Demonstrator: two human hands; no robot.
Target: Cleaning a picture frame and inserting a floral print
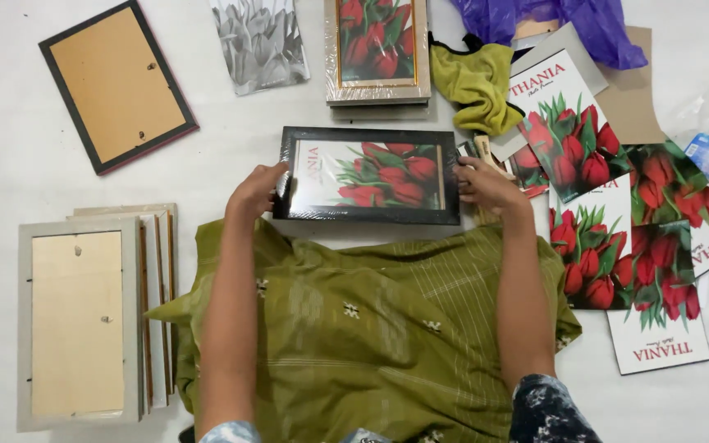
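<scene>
Head view, white floor (10, 123), scattered frames (116, 86), prints (617, 262)

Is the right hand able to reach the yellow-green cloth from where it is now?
Probably yes. The right hand grips the black frame's right edge, and the yellow-green cloth lies just beyond it with nothing between, but the hand must release the frame first.

Both bare forearms are reaching forward from the bottom of the view, running nearly parallel and well apart, with patterned sleeve cuffs showing at the elbows. The left hand (256, 190) is lying palm down with its fingers curling inward toward the right, and the wrist is bending slightly. The right hand (486, 184) is mirroring it, knuckles up, with its fingers pointing left and closing in a light grip at the same height.
</scene>
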